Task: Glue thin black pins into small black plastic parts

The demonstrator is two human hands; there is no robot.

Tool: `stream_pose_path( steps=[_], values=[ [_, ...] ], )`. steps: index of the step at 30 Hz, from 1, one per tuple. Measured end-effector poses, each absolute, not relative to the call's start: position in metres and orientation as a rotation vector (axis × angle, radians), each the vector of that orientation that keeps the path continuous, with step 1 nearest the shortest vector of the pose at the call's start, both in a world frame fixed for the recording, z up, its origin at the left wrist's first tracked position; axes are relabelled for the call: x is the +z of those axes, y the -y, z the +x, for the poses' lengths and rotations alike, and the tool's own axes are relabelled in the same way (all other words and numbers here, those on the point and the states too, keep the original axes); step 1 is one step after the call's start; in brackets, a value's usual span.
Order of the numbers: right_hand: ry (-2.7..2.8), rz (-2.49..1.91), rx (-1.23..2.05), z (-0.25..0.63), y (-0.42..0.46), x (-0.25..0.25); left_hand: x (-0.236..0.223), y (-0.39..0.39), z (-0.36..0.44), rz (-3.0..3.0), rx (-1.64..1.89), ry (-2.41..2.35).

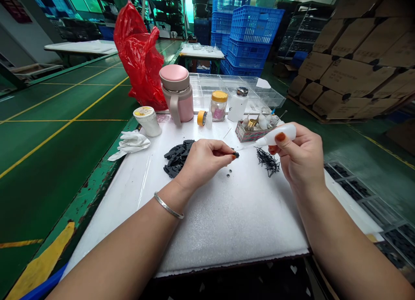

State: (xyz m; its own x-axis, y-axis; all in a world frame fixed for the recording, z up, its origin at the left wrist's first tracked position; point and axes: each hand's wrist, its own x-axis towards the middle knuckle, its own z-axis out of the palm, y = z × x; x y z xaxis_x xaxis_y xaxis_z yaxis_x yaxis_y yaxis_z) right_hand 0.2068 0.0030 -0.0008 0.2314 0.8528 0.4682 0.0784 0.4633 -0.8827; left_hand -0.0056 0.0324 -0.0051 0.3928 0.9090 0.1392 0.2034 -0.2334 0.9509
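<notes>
Between the thumb and fingers of my left hand (207,159) is a small black part (236,154), mostly covered by the fingertips. My right hand (300,155) is closed around a white squeeze bottle (280,135), tilted so its thin nozzle points at the black part. Whether the nozzle touches the part I cannot tell. A pile of flat black pieces (177,158) lies just behind my left hand. Thin black pins (267,161) are heaped beside my right hand. Tiny black rings (228,173) lie on the white foam sheet (240,222) below my left fingertips.
Along the back stand a pink mug (183,101), a yellow-lidded jar (218,105), a white pump bottle (238,104) and a small box of bottles (248,133). At left are a white tub (148,122), a crumpled glove (131,142) and a red bag (139,58). Compartment trays (366,196) lie at right.
</notes>
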Motion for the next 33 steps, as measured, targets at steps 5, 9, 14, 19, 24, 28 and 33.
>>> stream_pose_path(
  steps=[5, 9, 14, 19, 24, 28, 33],
  values=[
    [1.267, -0.975, 0.649, 0.206, -0.003, -0.002, -0.005, -0.032, -0.005, 1.692, 0.921, -0.988],
    [1.279, -0.994, 0.637, 0.206, -0.003, -0.003, -0.005, -0.033, -0.005, 1.693, 0.923, -0.983],
    [1.288, -0.991, 0.631, 0.207, -0.003, -0.002, -0.005, -0.033, -0.005, 1.699, 0.921, -0.987],
    [1.281, -0.992, 0.628, 0.206, -0.003, -0.002, -0.005, -0.033, -0.005, 1.697, 0.923, -0.983],
    [1.202, -0.938, 0.72, 0.209, -0.005, -0.001, -0.005, -0.033, -0.006, 1.69, 0.921, -0.984],
    [1.017, -0.94, 0.898, 0.215, -0.009, 0.0, -0.007, -0.034, -0.006, 1.672, 0.92, -0.981],
    [0.832, -0.92, 1.149, 0.217, -0.012, 0.002, -0.008, -0.035, -0.005, 1.531, 0.921, -0.925]
  ],
)
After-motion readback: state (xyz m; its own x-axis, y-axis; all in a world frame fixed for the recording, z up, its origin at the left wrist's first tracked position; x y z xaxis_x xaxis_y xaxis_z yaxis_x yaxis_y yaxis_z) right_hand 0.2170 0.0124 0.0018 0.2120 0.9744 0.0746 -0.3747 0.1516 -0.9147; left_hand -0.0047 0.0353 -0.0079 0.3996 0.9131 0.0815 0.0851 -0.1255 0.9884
